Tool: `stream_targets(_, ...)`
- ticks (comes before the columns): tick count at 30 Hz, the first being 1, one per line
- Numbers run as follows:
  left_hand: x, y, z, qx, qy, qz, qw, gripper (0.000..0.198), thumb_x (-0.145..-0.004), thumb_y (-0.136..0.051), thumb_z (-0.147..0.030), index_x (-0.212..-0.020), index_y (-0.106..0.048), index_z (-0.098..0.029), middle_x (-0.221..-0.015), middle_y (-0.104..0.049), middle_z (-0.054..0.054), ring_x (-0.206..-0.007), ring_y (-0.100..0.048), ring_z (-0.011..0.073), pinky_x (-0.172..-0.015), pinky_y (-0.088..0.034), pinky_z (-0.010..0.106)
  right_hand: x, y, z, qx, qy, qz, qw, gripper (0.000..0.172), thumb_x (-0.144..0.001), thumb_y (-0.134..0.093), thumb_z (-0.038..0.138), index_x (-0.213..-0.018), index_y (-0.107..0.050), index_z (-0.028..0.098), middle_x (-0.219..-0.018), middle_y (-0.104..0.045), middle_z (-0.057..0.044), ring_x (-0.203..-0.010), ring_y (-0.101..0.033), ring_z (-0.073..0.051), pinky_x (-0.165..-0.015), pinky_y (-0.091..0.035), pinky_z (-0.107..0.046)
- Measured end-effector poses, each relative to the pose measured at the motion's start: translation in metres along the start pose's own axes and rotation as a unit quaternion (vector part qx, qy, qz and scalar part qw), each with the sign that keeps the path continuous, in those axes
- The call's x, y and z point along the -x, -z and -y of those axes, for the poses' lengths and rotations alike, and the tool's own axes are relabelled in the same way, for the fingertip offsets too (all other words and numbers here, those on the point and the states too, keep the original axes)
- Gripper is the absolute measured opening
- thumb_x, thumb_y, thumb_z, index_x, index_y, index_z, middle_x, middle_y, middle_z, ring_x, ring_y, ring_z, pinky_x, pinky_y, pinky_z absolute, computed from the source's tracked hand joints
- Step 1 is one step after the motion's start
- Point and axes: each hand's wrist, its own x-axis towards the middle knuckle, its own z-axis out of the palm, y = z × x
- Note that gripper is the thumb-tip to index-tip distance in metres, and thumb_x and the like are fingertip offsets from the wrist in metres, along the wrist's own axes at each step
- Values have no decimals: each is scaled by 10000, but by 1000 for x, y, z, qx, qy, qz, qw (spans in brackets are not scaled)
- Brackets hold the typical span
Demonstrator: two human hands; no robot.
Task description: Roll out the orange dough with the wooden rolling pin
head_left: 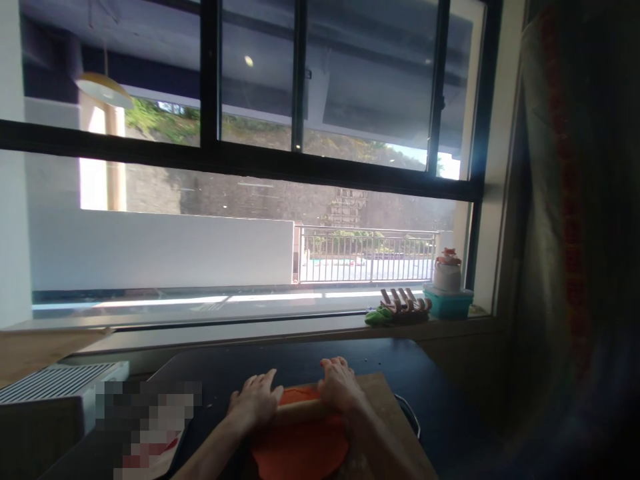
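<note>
A pale wooden rolling pin [301,411] lies crosswise on a flattened orange sheet of dough or clay [303,448]. My left hand [256,400] grips its left end, the fingers reaching forward over it. On the right end rests my right hand [341,389], its fingers bent over the far side. The orange sheet shows both in front of the pin and behind it. Beneath it is a wooden board [376,393], partly hidden by my right forearm.
The dark table [385,353] has a metal loop [411,415] beside the board. At left are a pixelated packet [160,427] and a white slatted unit [70,383]. A teal box [450,303], brown rack [406,303] and green item [379,317] sit on the sill.
</note>
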Motion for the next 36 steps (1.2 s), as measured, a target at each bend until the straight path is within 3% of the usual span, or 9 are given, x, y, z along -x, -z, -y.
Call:
stream_targets(4, -3, 2, 0, -16, -30, 10, 999, 544, -864, -329, -339, -1365, -502, -211, -1486, -410, 120, -1376, -338, 348, -1032, -299, 637, -6, -1, 2, -2, -6, 15, 1000, 514, -752, -530, 234, -1261, -580, 183, -1276, -566, -138, -1248, -450, -319, -1000, -370, -491)
stream_targets(12, 62, 1, -4, -109, -59, -46, 991, 550, -921, -236, -341, -1416, -439, -214, -1491, -412, 61, -1412, -290, 275, -1129, -226, 526, 38, -8, 7, -31, 40, -30, 998, 514, -821, -507, 334, -1316, -541, 201, -1382, -491, -112, -1368, -303, -297, -1100, -264, -463)
stream_targets(15, 69, -2, -1, -111, -67, -53, 990, 574, -923, -226, -380, -1444, -390, -204, -1508, -382, 52, -1426, -257, 264, -1144, -196, 519, 47, -9, 1, -21, 51, -45, 997, 489, -855, -454, 313, -1322, -540, 195, -1399, -477, -111, -1384, -272, -293, -1105, -251, -470)
stream_targets(18, 57, -3, 0, -96, -71, -49, 992, 574, -921, -225, -377, -1426, -420, -188, -1494, -405, 64, -1416, -278, 276, -1136, -201, 539, 38, -4, -6, 3, 25, -55, 998, 470, -853, -451, 276, -1302, -557, 187, -1376, -499, -115, -1371, -292, -297, -1101, -247, -488)
stream_targets(23, 9, 3, -5, -54, -24, -24, 998, 573, -915, -240, -359, -1409, -434, -143, -1478, -427, 97, -1392, -318, 315, -1078, -278, 589, 6, 5, -8, 29, -32, -81, 996, 429, -883, -434, 271, -1276, -573, 172, -1347, -523, -125, -1343, -337, -295, -1087, -264, -479)
stream_targets(28, -14, 6, -12, -52, -30, -61, 996, 571, -924, -248, -374, -1405, -434, -131, -1462, -454, 94, -1410, -281, 286, -1128, -191, 566, 0, 1, -10, 25, -55, -77, 995, 401, -906, -411, 286, -1240, -597, 168, -1306, -554, -126, -1300, -398, -303, -1037, -336, -467)
stream_targets(31, 2, 3, -6, -57, -77, -63, 993, 542, -928, -242, -363, -1369, -492, -169, -1437, -489, 63, -1398, -313, 266, -1132, -210, 528, 18, -3, -10, 29, -6, -105, 994, 391, -917, -416, 317, -1242, -599, 201, -1337, -540, -103, -1335, -359, -284, -1073, -296, -450)
stream_targets(36, 52, -11, 21, -69, -164, -85, 980, 520, -946, -232, -367, -1364, -506, -224, -1431, -497, 36, -1398, -317, 249, -1143, -210, 504, 70, -11, -7, 47, 88, -120, 988, 375, -954, -384, 361, -1234, -605, 246, -1364, -529, -72, -1355, -336, -266, -1115, -233, -436)
